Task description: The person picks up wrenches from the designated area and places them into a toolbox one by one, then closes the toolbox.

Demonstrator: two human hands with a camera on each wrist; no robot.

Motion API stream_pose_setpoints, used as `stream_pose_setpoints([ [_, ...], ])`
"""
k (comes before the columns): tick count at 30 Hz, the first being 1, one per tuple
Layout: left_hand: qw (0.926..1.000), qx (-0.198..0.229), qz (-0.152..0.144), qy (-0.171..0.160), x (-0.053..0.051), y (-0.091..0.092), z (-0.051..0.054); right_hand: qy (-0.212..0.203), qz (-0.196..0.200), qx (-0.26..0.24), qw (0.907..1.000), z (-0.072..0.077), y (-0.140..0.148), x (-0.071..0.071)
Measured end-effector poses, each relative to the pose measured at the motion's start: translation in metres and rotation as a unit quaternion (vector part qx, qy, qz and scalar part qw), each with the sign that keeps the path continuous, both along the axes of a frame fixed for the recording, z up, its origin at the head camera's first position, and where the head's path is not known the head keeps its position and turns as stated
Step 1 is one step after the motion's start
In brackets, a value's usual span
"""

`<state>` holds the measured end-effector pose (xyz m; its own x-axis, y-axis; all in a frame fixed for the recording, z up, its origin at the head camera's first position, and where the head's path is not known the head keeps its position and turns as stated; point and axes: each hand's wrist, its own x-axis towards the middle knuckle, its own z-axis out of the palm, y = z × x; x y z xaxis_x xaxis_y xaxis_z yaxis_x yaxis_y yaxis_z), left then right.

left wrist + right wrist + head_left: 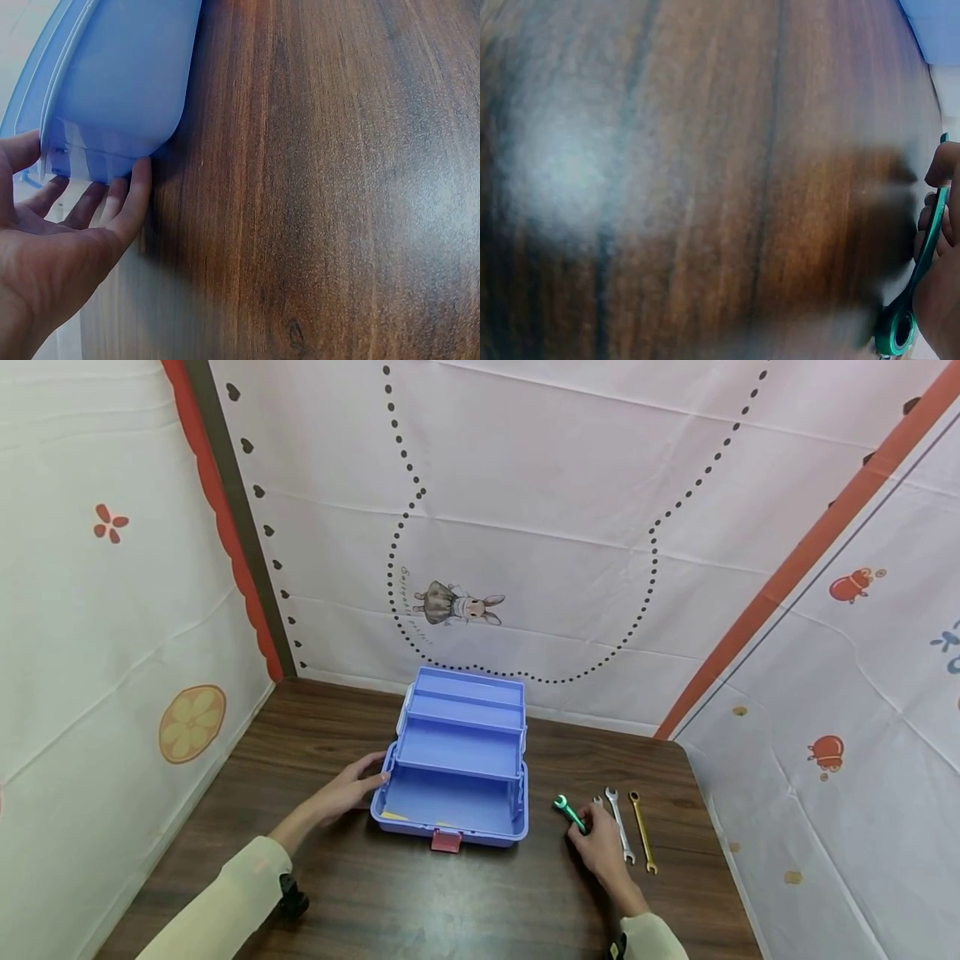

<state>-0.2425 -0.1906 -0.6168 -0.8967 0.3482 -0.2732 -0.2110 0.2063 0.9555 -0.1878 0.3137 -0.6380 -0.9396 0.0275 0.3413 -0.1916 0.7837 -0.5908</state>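
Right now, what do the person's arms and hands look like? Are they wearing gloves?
No gloves: the left hand and right hand are bare. The left sleeve and right sleeve are pale creamy yellow. A small black gadget sits near the left sleeve's end; another black gadget, with a yellowish mark, is at the right's.

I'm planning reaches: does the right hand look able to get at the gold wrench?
Probably not: the right hand holds the green wrench, though the gold wrench lies uncovered nearby, past a silver wrench.
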Motion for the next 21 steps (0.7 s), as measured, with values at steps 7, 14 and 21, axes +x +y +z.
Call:
stream_pose_setpoints([
  [7, 1.0, -0.002, 0.004, -0.005, -0.001, 0.0, 0.0, 0.01, 0.011, 0.017, 0.9997, 0.005, 0.002, -0.004],
  [14, 1.0, 0.006, -0.002, 0.003, 0.0, 0.0, 0.001, -0.007, 0.036, 0.044, 0.9984, 0.023, -0.002, -0.011],
  [21, 0.9998, 0.012, -0.009, 0.01, 0.001, -0.001, 0.001, -0.03, 0.062, 0.037, 0.9969, 0.05, -0.013, -0.021],
])
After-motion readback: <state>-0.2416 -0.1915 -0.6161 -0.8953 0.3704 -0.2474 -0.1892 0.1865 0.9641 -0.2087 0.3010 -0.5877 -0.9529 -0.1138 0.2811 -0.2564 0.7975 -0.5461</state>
